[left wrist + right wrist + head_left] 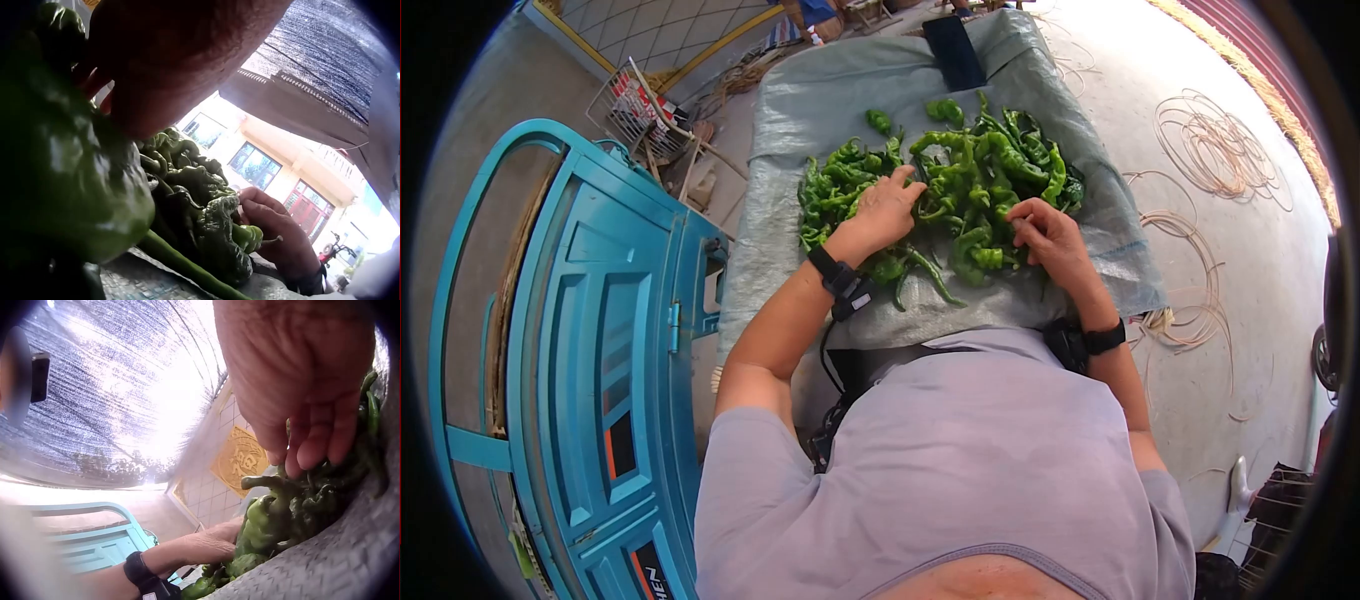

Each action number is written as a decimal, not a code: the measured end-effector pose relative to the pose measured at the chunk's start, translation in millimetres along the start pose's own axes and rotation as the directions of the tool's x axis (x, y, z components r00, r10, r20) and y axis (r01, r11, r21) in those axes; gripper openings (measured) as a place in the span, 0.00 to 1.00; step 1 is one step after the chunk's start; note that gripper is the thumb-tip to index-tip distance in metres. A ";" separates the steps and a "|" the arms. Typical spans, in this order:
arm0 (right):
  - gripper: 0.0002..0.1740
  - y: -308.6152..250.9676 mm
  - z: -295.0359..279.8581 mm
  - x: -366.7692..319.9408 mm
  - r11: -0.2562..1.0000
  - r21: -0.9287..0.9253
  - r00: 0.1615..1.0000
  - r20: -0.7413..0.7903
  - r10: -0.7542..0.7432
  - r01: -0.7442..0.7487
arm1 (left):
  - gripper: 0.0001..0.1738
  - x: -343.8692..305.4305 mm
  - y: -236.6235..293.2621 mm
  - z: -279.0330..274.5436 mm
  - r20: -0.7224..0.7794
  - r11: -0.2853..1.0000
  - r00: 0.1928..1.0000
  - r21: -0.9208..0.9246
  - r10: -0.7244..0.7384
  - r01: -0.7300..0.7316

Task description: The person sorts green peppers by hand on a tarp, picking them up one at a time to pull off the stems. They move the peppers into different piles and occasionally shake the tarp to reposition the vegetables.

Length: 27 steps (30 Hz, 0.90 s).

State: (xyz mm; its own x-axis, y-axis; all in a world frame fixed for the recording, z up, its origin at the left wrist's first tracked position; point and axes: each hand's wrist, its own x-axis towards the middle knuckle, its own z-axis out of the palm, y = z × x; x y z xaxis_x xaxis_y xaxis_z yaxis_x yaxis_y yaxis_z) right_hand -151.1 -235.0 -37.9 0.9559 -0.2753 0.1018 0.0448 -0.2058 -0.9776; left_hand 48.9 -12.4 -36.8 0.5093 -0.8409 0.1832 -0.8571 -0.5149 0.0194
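Many green peppers (pixel 983 165) lie heaped on a sheet-covered surface. On the left part of the pile rests my left hand (pixel 883 212), its fingers spread loosely over the peppers. My right hand (pixel 1052 243) is at the pile's right front, fingers bent and thumb close to the fingertips; whether it pinches a stem is unclear. In the left wrist view a large pepper (pixel 94 181) fills the near left, and the right hand (pixel 278 231) touches wrinkled peppers. The right wrist view shows the right hand's bent fingers (pixel 315 447) above a pale green pepper (pixel 265 519).
A dark phone (pixel 955 53) lies at the far edge of the grey-green sheet (pixel 800 105). To the left stands a blue metal frame (pixel 615 330), with a wire basket (pixel 635 110) beyond it. Coiled cane strips (pixel 1220 145) lie on the floor at right.
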 end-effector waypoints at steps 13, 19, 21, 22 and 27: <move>0.06 1.6 1.3 0.6 1.000 0.006 1.000 0.000 -0.030 0.030 | 0.24 2.9 0.2 -16.0 0.149 0.998 0.988 0.057 0.032 -0.041; 0.06 -3.2 1.3 -1.8 1.000 0.003 1.000 -0.002 -0.018 0.018 | 0.19 0.4 5.1 -34.5 0.005 0.998 0.998 -0.029 -0.055 0.055; 0.06 -3.3 1.8 -1.8 1.000 0.007 1.000 -0.006 -0.017 0.017 | 0.18 -1.5 2.5 -39.7 -0.127 0.998 0.990 -0.022 -0.057 0.054; 0.06 -2.6 1.9 -1.5 1.000 0.008 1.000 -0.008 -0.022 0.022 | 0.18 -0.3 0.2 -42.8 -0.211 0.999 0.976 0.016 -0.046 0.050; 0.06 -1.3 2.8 -0.7 1.000 -0.004 1.000 -0.005 -0.030 0.030 | 0.18 -2.2 5.9 -76.2 -0.492 0.993 0.871 0.104 0.008 0.050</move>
State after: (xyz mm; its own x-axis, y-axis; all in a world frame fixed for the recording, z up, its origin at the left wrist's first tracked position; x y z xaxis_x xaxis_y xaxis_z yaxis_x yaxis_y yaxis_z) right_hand -151.0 -231.9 -37.2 0.9526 -0.2742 0.1317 0.0720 -0.2175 -0.9734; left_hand 36.8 -0.9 37.8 0.3984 -0.6542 0.6429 -0.8178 -0.5707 -0.0739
